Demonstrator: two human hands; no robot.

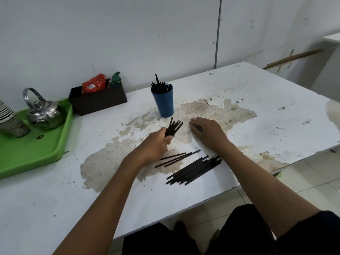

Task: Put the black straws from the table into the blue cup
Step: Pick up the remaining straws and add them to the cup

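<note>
**Straws partly in the cup, a bunch in our left hand**

The blue cup [164,102] stands upright near the back of the worn white surface [257,100], already holding a cluster of black straws [160,87] that poke above its rim. To its left, a dark brown box [99,102] against the wall carries a red packet [94,84] and a green packet [116,80]. Further left, a green tray [35,155] bears a shiny steel kettle [45,112] and a stack of cups [10,118] at the frame's edge.

Our left hand [156,144] is closed in a fist around a small bunch of straws [173,127], their ends fanning up toward the cup, just in front of it. Our right hand [207,130] lies palm down on the surface, fingers spread flat, to the right of the cup; we cannot tell whether anything is beneath it. Between our forearms, loose straws [195,169] lie on the surface in a rough pile, with a few more [176,158] scattered just beside it.
</note>
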